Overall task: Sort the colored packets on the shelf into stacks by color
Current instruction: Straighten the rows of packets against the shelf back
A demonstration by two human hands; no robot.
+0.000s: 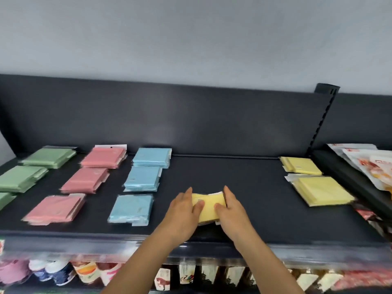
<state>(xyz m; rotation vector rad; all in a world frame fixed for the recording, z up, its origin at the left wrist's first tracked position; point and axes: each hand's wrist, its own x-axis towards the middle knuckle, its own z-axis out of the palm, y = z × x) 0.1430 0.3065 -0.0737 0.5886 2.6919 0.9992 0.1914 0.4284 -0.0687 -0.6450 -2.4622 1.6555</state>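
Far left of the frame, on the dark matte shelf (233,177): green packets (49,158), flat, square and smooth-faced, in three low stacks running from the back towards the front edge, the nearest cut off by the frame's left border. Just right of those, pink packets (84,181) of the same flat square shape, three stacks in a slanting column, white card edges peeking out behind the rear one. Next to the right, blue packets (142,178), again three stacks, clear glossy wrap at the edges, a tiny dark mark on some faces, too small to read.

Low in the centre: left hand (183,211) reaching up from the bottom on a bare forearm, fingers (188,193) nearly straight and close together, pressed along the left side of a yellow stack (209,209), thumb laid on its top face. Yellow stack near the shelf's front edge, well apart from the blue packets, top packet bowed slightly between the two hands, a faint mark beside the left thumb, unreadable. Right hand (231,211) mirrored on the stack's right side, fingers straight, thumb on top. Impossible to tell whether any fingers reach beneath.

Right of the frame: yellow packets (322,190) in two more stacks, one behind the other, pale, matte, clear-wrapped. Behind them, a dark grey back panel (169,119) and a slotted post (322,124). At the far right edge, glossy white snack bags (369,164) with red-orange print, blurred beyond reading. Along the bottom, a lower shelf (212,254) with printed pouches hanging under it, also blurred.
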